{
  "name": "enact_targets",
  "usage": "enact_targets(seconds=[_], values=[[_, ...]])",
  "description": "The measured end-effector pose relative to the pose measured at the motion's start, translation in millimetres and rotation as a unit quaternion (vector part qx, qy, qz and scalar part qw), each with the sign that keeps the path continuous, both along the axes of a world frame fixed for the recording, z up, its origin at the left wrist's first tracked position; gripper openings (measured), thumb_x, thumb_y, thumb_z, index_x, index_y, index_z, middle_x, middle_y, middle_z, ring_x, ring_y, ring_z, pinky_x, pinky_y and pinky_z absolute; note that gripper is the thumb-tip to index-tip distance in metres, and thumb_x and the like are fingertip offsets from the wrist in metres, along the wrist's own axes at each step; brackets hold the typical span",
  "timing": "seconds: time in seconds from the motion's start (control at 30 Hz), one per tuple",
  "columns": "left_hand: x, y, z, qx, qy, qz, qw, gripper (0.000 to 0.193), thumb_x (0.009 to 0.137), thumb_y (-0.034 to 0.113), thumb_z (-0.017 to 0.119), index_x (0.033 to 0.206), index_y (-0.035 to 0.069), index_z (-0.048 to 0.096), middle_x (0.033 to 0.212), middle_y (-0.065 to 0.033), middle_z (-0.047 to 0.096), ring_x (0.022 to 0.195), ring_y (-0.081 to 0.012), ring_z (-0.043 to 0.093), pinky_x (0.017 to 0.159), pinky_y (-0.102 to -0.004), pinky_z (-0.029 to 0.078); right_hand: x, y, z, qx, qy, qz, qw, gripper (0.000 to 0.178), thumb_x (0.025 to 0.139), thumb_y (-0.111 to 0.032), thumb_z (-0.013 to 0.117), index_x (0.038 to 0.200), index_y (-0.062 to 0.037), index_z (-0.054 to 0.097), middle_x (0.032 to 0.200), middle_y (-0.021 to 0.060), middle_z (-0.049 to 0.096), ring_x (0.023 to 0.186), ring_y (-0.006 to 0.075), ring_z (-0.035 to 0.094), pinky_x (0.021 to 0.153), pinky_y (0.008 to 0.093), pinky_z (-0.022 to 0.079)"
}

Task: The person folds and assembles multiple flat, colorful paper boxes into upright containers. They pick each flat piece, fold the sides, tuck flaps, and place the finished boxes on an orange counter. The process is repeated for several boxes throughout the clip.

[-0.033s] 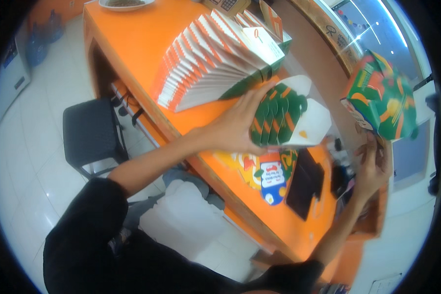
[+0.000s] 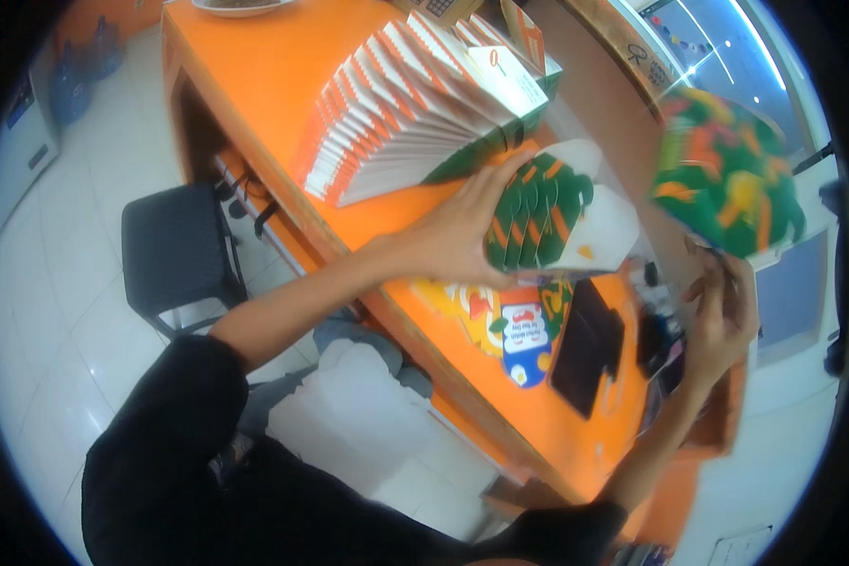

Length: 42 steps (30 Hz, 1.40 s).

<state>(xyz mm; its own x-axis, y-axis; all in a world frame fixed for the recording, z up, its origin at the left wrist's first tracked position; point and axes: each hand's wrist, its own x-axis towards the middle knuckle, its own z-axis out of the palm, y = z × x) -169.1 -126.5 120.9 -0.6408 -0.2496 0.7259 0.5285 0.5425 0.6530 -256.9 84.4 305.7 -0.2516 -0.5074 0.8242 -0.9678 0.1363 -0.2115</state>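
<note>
My left hand (image 2: pixel 462 226) is wrapped round several nested paper food boxes (image 2: pixel 538 212), green with orange stripes outside and white inside, held above the table. My right hand (image 2: pixel 722 316) is raised at the right, its fingers bent at the lower edge of another green paper food box (image 2: pixel 731 179) with a colourful print. That box is smeared by motion, and the exact grip on it is partly hidden. Just beyond my left hand, a long fanned stack of folded paper boxes (image 2: pixel 415 113), white with orange edges, lies on the table.
On the orange table (image 2: pixel 245 85) are a dark tablet-like device (image 2: pixel 587 349) and colourful printed cut-outs (image 2: pixel 524 335). A plate (image 2: pixel 241 8) stands at the far end. A black stool (image 2: pixel 179 259) is at the left, with water bottles (image 2: pixel 71 90) behind it on the floor.
The printed box at my right hand has tilted and shifted slightly up and left. My left hand and its nested boxes have barely moved.
</note>
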Motion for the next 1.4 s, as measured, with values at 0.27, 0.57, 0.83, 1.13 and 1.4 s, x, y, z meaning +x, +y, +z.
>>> enact_targets(seconds=[0.27,0.57,0.83,1.13,1.4], values=[[-4.0,6.3,2.2,-0.053,0.018,-0.023,0.998,0.129,0.051,0.029,0.088,0.146,0.01,0.002,0.144,-0.0238,0.018,0.135,-0.0368,0.025,0.11,-0.0425,0.027,46.9,-14.5,3.1,0.389,0.03,0.018,0.921,0.008,0.08,0.002,0.061,0.089,0.0025,0.062,0.068,0.0097,0.06,0.05,0.0129,0.051,0.047,0.0253,0.038],[-7.5,17.1,37.6,-0.022,0.08,-0.028,0.996,0.122,0.051,0.041,0.088,0.143,0.005,0.016,0.132,-0.0197,0.037,0.124,-0.033,0.04,0.103,-0.0388,0.035,29.5,-37.3,42.2,0.342,-0.304,-0.11,0.882,0.033,0.089,-0.025,0.052,0.097,0.0042,0.066,0.068,0.01,0.062,0.054,0.0122,0.061,0.044,0.0247,0.04],[-5.3,25.4,36.8,-0.019,0.05,0.022,0.998,0.113,0.051,0.045,0.087,0.136,0.003,0.026,0.127,-0.0198,0.041,0.12,-0.0333,0.043,0.1,-0.0387,0.037,-1.9,-68.8,24.7,0.503,0.033,0.044,0.863,0.037,0.07,-0.014,0.071,0.1,0.0057,0.061,0.084,0.0153,0.066,0.069,0.0181,0.061,0.067,0.0305,0.05],[-16.5,20.2,33.4,0.063,0.032,-0.067,0.995,0.118,0.051,0.037,0.088,0.137,0.006,0.015,0.13,-0.0256,0.036,0.125,-0.0378,0.038,0.104,-0.0409,0.033,4.2,-114.4,22.1,0.762,-0.048,-0.275,0.585,0.046,0.062,-0.037,0.073,0.087,0.0011,0.067,0.078,0.0158,0.064,0.065,0.0226,0.059,0.058,0.0315,0.048],[-23.4,17.6,35.0,-0.017,0.077,-0.052,0.996,0.12,0.05,0.028,0.089,0.143,0.013,0.015,0.137,-0.0202,0.03,0.127,-0.0336,0.035,0.105,-0.0392,0.032,9.0,-102.0,-2.4,0.714,-0.243,-0.089,0.65,0.043,0.073,-0.027,0.062,0.107,0.0,0.062,0.095,0.0144,0.065,0.081,0.0184,0.06,0.068,0.03,0.049]])
